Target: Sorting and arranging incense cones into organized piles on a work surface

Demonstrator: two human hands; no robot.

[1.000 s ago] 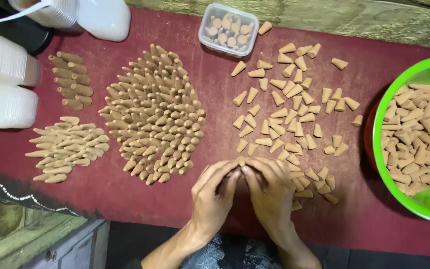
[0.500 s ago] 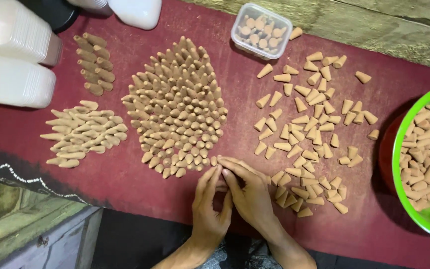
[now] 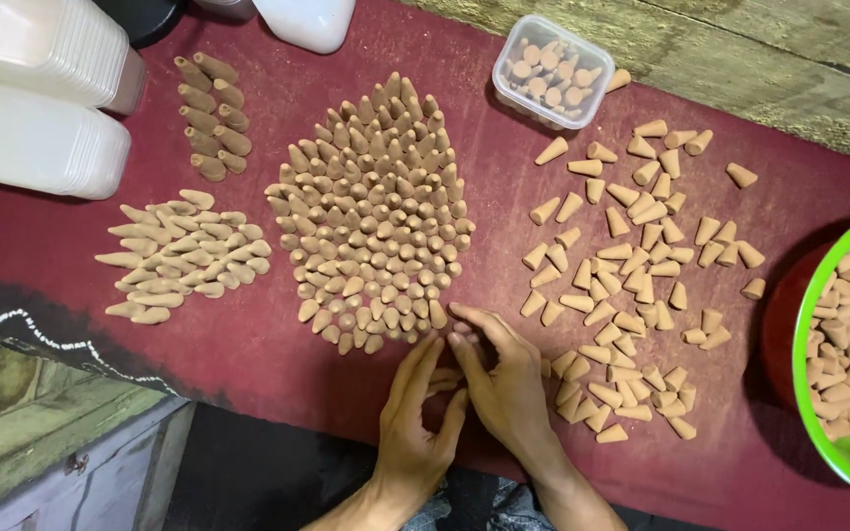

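Left hand (image 3: pixel 415 418): flat on the red cloth (image 3: pixel 248 354) around 6 o'clock, fingers stretched out toward 12, open, gripping nothing visible.
Right hand (image 3: pixel 504 379): right next to the left one, touching it at the fingertips, fingers loosely curled; can't tell if a cone sits pinched under them.
Standing cones (image 3: pixel 376 221): big packed patch dead centre, tips up, bottom edge just past both sets of fingertips at 12 o'clock from the hands.
Loose cones (image 3: pixel 632 285): scattered on their sides out at 2 to 3 o'clock, nearest ones touching the right hand's outer edge.
Pale long cones (image 3: pixel 184 258): little heap lying down at 9 o'clock.
Darker cones (image 3: pixel 211 113): short double row at 10 o'clock.
Clear plastic box (image 3: pixel 553 71): at 1 o'clock, cones inside, lid off.
Green bowl (image 3: pixel 838 462): far 3 o'clock edge, piled with more cones.
White containers (image 3: pixel 36 93): stacked in the 10 o'clock corner.
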